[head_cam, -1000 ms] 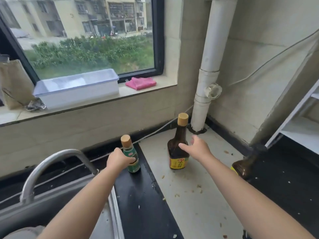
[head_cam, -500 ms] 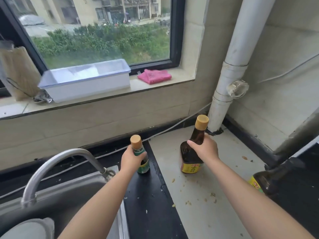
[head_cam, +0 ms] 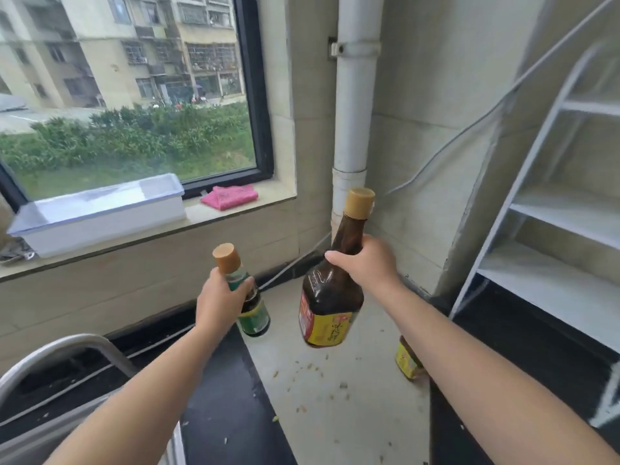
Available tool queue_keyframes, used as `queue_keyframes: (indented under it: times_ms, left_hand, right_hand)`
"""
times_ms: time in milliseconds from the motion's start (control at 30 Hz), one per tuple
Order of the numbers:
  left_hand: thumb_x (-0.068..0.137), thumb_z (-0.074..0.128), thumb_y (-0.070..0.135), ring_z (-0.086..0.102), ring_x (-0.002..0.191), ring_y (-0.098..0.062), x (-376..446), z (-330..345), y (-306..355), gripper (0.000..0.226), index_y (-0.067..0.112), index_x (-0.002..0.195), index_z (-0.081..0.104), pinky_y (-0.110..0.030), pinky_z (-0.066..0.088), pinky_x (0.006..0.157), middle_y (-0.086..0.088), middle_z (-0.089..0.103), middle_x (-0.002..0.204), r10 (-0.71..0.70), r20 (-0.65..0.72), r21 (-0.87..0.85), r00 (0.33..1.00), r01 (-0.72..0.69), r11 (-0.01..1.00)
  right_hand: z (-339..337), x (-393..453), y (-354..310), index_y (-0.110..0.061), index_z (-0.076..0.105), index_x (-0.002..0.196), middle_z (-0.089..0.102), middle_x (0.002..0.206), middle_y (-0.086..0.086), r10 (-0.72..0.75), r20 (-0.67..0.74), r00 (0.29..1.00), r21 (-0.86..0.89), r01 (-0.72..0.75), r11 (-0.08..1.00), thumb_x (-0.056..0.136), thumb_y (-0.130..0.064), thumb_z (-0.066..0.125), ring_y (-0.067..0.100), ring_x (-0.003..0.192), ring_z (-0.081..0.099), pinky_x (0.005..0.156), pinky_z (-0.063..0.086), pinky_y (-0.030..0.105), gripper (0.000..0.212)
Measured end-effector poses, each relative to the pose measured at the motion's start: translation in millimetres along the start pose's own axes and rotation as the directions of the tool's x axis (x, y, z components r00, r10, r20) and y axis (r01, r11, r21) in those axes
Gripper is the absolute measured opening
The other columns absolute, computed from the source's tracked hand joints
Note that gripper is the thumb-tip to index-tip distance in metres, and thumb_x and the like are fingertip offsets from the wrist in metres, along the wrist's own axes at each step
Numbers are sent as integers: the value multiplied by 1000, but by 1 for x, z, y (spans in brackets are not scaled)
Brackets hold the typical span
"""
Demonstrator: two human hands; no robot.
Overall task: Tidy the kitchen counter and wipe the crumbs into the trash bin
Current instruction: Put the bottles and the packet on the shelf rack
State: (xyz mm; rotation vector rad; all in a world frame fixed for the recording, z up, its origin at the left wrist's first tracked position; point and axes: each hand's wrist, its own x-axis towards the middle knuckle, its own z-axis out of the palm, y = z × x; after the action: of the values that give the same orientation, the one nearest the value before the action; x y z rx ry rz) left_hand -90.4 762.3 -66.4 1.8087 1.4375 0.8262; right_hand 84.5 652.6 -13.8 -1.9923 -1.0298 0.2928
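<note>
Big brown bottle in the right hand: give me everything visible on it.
The large brown bottle looks like dark translucent glass or plastic, with a tan cap, a long tapering neck and a wide body. A yellow label with a red panel wraps its lower part; the print is unreadable. It is capped and tilted, cap leaning right. The right hand holds it with a grip around the shoulder below the neck. It appears lifted above the pale counter, over scattered crumbs, in front of the white pipe.
</note>
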Motion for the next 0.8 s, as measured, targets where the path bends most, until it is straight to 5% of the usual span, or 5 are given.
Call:
queue_keyframes:
  times_ms: [167, 367, 500, 700, 800]
  left_hand:
    - [88, 62, 24, 57, 102, -29, -43, 8, 102, 36, 6, 117, 50, -33, 41, 83, -13, 61, 115, 215, 39, -43, 976, -213, 976]
    - [87, 63, 21, 55, 92, -22, -108, 26, 229, 30, 9, 113, 53, -36, 45, 86, -4, 58, 102, 457, 81, -166, 886, -440, 882]
    - [85, 64, 29, 61, 98, -30, -143, 52, 304, 32, 12, 109, 51, -47, 52, 90, -8, 62, 108, 541, 158, -204, 826, -509, 836]
    - [87, 62, 23, 57, 91, -24, -179, 92, 408, 37, 5, 117, 49, -35, 50, 79, -9, 57, 104, 623, 166, -309, 764, -560, 769]
    - [88, 62, 23, 59, 102, -30, -176, 108, 452, 41, 3, 120, 47, -41, 51, 90, -13, 58, 114, 643, 143, -325, 753, -577, 749]
  right_hand:
    - [-125, -35, -19, -18, 57, 78, 61, 79, -1, -144, -206, 968, 25, 152, 988, 77, -33, 69, 15, 73, 55, 62, 43, 21, 19]
    - [-276, -81, -21, -23, 53, 64, 53, 62, -9, -168, -535, 828, 116, 268, 956, 76, -24, 68, 6, 59, 51, 55, 42, 19, 20]
    - [-348, -103, -18, -14, 64, 78, 57, 69, -3, -183, -697, 693, 66, 317, 946, 75, -23, 69, 12, 65, 53, 60, 45, 20, 11]
    - [-427, -91, -20, -20, 57, 83, 57, 75, -10, -168, -843, 511, 20, 342, 939, 79, -30, 64, 1, 63, 52, 61, 43, 11, 13]
    - [-451, -68, -23, -19, 56, 84, 56, 75, -10, -188, -863, 470, -23, 334, 942, 79, -31, 64, 2, 62, 51, 61, 44, 12, 15]
